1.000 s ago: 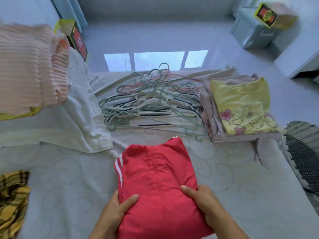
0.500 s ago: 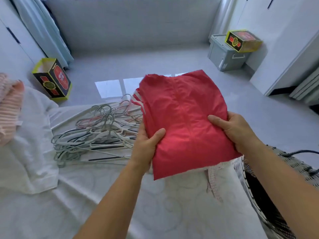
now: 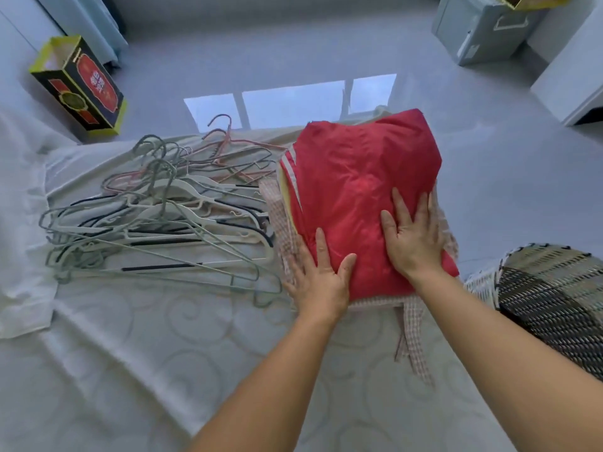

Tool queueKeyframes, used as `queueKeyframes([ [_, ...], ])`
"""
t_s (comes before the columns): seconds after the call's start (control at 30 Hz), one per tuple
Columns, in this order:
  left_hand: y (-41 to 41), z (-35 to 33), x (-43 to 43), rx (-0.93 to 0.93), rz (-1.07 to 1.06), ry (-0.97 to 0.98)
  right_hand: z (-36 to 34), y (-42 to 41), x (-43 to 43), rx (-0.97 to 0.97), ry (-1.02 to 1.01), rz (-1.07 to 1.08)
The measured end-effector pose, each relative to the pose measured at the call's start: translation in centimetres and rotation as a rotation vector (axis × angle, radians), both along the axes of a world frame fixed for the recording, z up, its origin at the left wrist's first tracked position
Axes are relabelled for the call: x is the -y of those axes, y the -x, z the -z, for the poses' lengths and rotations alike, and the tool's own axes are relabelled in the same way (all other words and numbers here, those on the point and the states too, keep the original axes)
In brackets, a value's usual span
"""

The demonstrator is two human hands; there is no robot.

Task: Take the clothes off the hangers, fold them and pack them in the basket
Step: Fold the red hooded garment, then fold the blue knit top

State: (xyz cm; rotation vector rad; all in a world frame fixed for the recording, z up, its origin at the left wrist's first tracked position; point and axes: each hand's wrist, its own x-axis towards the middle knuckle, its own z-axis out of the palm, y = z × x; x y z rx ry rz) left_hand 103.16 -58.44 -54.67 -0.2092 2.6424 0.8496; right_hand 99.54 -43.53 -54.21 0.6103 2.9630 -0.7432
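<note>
Two bare forearms reach out over the patterned mattress [image 3: 137, 363], and both hands are down on the folded red jacket [image 3: 355, 190]. The left hand [image 3: 318, 275] lies flat with straight fingers along the jacket's near left edge, thumb spread onto the red fabric, the other fingers against the checked cloth beneath. The right hand [image 3: 412, 236] presses palm-down on top of the jacket, fingers splayed wide, gripping nothing. The jacket sits on a stack of folded clothes [image 3: 277, 216] near the mattress's right edge, a yellow layer and pink checked fabric showing at the stack's left side, and a checked strap [image 3: 412, 344] trailing toward the person. Just right of the stack, off the mattress edge, the woven basket [image 3: 554, 298] shows its rim. Left of the stack, touching it, lies a tangled heap of empty hangers [image 3: 156, 220]. A white sheet [image 3: 23, 243] lies bunched at the mattress's left edge. Beyond, on the floor, stands a dark-and-yellow box [image 3: 78, 86]; far right, a grey bin [image 3: 479, 27].
</note>
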Motion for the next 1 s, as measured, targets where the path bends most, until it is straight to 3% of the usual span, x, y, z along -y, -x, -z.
queueKeyframes([
  [0.27,1.2,1.0,-0.6,0.118,0.038,0.010,1.3,1.3,-0.9,0.126,-0.023,-0.033],
  [0.4,0.6,-0.4,2.4,0.038,0.117,-0.154,-0.3,0.8,-2.3,0.145,0.097,-0.069],
  [0.5,-3.7,-3.3,6.7,-0.129,0.005,-0.410,-2.4,-2.3,-1.9,-0.052,-0.004,-0.044],
  [0.6,-12.2,-4.3,13.9,-0.029,-0.177,-0.517,-1.9,-9.5,1.6,-0.334,0.052,-0.118],
  [0.73,-24.4,-2.6,25.8,0.146,-0.515,-0.373,2.6,-22.2,11.7,-0.120,0.279,-0.236],
  [0.83,-30.4,-2.3,34.7,0.229,-0.759,-0.296,3.5,-26.1,21.4,0.049,0.397,-0.323],
  [1.0,-33.8,-2.5,48.7,0.203,-0.831,-0.143,3.3,-31.0,36.9,0.248,0.599,-0.272],
])
